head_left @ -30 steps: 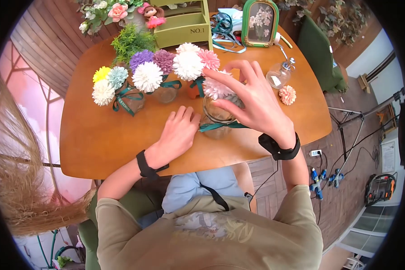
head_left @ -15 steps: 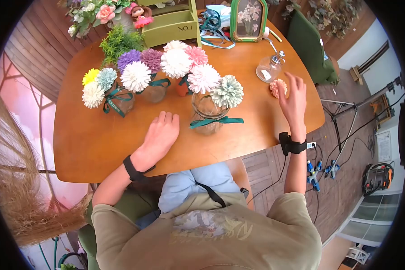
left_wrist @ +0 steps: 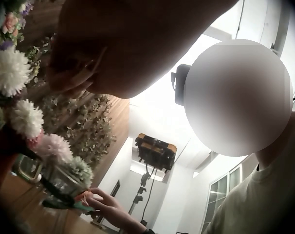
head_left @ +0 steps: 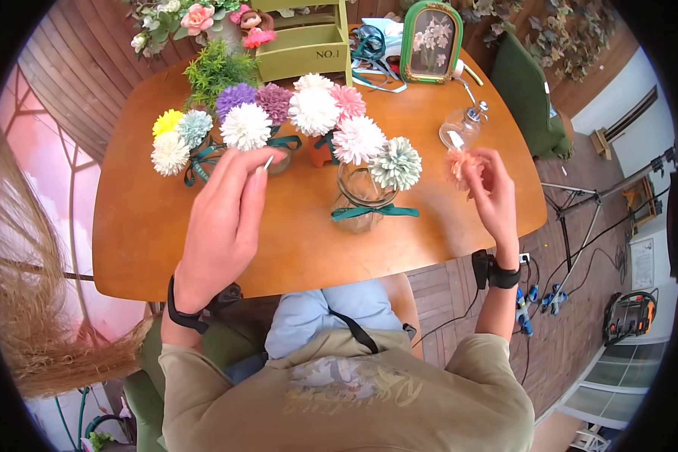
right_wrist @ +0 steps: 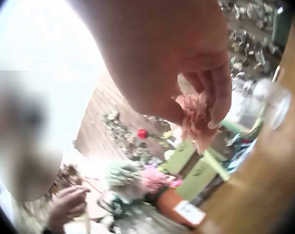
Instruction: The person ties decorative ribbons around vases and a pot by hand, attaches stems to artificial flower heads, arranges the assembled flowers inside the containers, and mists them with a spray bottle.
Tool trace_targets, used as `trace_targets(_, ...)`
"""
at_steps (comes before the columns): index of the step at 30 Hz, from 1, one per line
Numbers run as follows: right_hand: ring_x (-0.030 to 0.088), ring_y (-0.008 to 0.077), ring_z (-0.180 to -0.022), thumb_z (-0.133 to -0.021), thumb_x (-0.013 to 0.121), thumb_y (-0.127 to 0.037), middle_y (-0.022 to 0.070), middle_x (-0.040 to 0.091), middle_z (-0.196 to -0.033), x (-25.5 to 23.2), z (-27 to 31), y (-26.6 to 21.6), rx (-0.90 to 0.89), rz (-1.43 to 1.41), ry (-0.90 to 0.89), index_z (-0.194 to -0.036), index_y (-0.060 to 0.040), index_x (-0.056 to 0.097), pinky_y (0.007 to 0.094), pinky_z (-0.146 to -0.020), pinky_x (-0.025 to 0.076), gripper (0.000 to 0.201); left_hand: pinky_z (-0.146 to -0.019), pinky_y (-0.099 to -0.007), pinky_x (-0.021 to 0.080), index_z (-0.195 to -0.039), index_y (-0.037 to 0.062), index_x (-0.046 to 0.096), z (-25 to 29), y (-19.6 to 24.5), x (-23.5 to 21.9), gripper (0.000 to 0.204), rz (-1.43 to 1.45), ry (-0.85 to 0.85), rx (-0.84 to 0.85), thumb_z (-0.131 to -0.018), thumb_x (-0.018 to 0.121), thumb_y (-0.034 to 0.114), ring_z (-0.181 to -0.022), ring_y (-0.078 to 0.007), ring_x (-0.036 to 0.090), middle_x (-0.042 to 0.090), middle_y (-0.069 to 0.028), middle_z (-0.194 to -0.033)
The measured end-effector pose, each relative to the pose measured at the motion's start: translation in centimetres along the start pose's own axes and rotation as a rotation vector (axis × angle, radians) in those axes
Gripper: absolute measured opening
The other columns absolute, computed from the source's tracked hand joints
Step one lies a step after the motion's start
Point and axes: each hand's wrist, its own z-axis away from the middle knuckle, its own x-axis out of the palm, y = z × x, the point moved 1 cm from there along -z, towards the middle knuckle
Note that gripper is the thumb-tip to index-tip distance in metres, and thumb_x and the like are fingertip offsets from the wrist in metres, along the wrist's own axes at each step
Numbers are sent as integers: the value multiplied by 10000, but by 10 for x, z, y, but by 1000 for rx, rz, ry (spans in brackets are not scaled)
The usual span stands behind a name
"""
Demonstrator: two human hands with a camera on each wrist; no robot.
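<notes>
My right hand (head_left: 494,197) pinches a peach-orange artificial flower (head_left: 462,167) between thumb and fingers, above the right side of the table. The right wrist view shows its ruffled petals (right_wrist: 197,117) at the fingertips. My left hand (head_left: 226,218) is raised over the left side, fingers loosely bent, with no held thing showing. Between the hands stands a glass vase (head_left: 360,197) with a teal ribbon (head_left: 388,213) around it. A pale pink flower (head_left: 358,139) and a grey-green flower (head_left: 396,163) rise from its mouth.
Behind and left are white flowers (head_left: 246,126), a purple flower (head_left: 236,101) and a yellow flower (head_left: 166,122). A glass spray bottle (head_left: 459,129) stands beyond my right hand. Farther back are a green frame (head_left: 431,41), loose ribbons (head_left: 371,49) and a green wooden box (head_left: 303,56).
My right hand came from the vase to the peach-orange flower, took hold of it and lifted it. My left hand rose off the table.
</notes>
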Motion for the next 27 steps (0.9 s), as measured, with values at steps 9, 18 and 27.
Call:
trace_targets(9, 650, 169, -1118, -1062, 540, -210, 124, 645, -1289, 40, -33, -134, -496, -653, -64, -1323, 25, 569, 303, -922, 535, 352, -610, -209, 343, -1156, -25, 719, -55, 62, 17, 177, 352, 216, 288, -1008, 627, -2, -760, -55, 470, 552, -16, -945)
trace_targets(18, 676, 110, -982, -1031, 630, -126, 116, 677, -1301, 67, -64, -192, -546, -784, -46, -1354, 33, 593, 225, -696, 552, 362, -602, -221, 337, -1097, -9, 732, -65, 57, 7, 154, 326, 274, 230, -1015, 613, 42, -740, -66, 476, 591, -22, -906)
trace_targets(27, 683, 202, -1150, -1034, 627, -80, 205, 682, -1331, 85, -63, -180, -696, -694, 7, -1314, 75, 650, 336, -1000, 542, 320, -596, -235, 352, -1081, -25, 730, -61, 58, -3, 172, 186, 235, 235, -931, 664, 26, -690, -93, 474, 618, -30, -834)
